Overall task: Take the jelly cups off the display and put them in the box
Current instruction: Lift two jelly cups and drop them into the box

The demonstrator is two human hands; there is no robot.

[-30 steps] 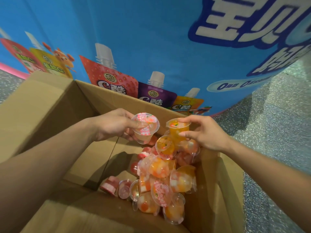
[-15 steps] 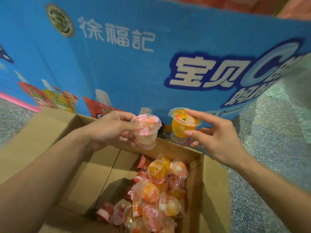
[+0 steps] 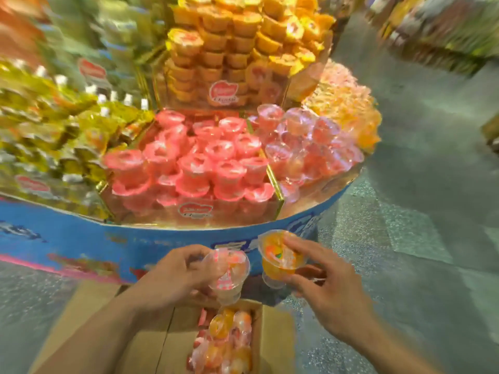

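Jelly cups (image 3: pixel 235 267) still held; display (image 3: pixel 81 244) top now in view.

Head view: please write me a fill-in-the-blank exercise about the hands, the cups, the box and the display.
1. The left hand holds a pink-lidded cup; the right hand holds the other cup, whose jelly is ____.
2. The box below the hands is made of ____.
3. The outer wall of the display is ____.

Missing words: orange; cardboard; blue.
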